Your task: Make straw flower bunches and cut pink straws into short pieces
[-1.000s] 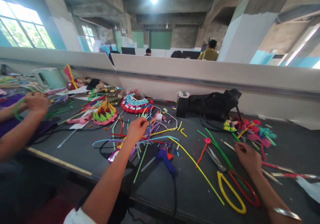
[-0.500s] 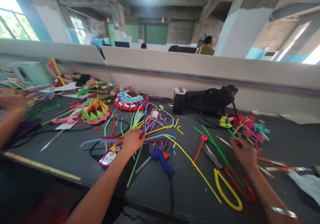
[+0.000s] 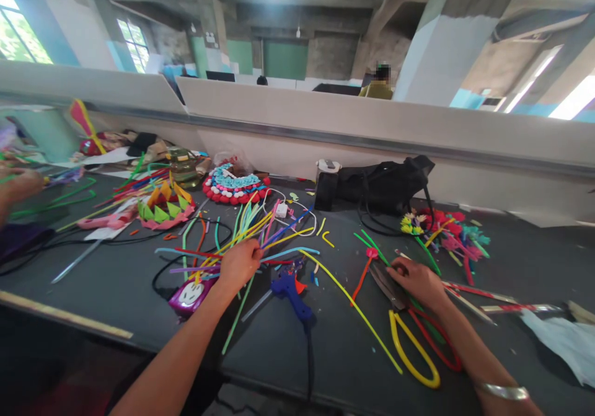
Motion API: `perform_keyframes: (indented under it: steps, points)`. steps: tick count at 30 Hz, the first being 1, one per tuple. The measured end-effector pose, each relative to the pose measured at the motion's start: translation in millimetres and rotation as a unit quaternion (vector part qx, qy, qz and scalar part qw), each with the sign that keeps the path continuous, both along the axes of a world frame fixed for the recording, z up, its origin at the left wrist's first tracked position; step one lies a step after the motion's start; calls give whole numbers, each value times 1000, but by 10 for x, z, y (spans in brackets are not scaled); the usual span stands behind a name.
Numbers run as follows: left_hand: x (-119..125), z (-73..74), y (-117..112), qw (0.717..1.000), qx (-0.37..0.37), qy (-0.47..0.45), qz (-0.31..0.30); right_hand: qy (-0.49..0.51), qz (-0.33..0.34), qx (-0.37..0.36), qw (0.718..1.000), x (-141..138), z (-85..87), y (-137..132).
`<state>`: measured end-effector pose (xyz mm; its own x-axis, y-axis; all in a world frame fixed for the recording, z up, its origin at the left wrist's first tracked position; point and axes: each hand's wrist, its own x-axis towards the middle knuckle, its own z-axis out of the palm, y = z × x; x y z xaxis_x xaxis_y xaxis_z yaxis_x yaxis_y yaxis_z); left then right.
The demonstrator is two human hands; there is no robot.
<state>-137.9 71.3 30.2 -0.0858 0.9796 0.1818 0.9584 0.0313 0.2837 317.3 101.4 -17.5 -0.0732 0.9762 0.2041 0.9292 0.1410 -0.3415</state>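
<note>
My left hand [image 3: 240, 264] is closed around pipe cleaners at mid-table; a blue pipe cleaner [image 3: 290, 225] slants out from its fingertips to the upper right. Yellow, red, light blue and purple stems fan out around and under it. To the right, my right hand [image 3: 418, 283] reaches down over a pair of scissors [image 3: 388, 286] with yellow and red handles, its fingers curled. Green pipe cleaners [image 3: 369, 245] run beneath this hand, and what its fingertips hold, if anything, is hidden. A red flower on an orange stem [image 3: 365, 273] lies left of the scissors.
A blue glue gun [image 3: 292, 295] with a cord lies between my hands. The purple power strip [image 3: 188, 298] sits by my left wrist. Colourful flowers [image 3: 453, 233] and a black bag [image 3: 385, 183] are at the back right. Another person's hand [image 3: 18, 186] works at far left.
The blue pipe cleaner has swung from upright to slanting right. My right hand has moved leftward over the scissors and its fingers have curled. The whole view has shifted slightly.
</note>
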Motion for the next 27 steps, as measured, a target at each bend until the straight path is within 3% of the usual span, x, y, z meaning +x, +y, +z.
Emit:
perform_keyframes:
  steps: [8, 16, 27]
  points:
    - [-62, 30, 5, 988, 63, -140, 12, 26, 12, -17, 999, 135, -92, 53]
    - [-93, 29, 25, 951, 176, -252, 37, 52, 10, -17, 998, 139, -93, 54]
    - [-103, 18, 16, 967, 122, -215, 55, 73, 20, -17, 997, 212, -153, 93]
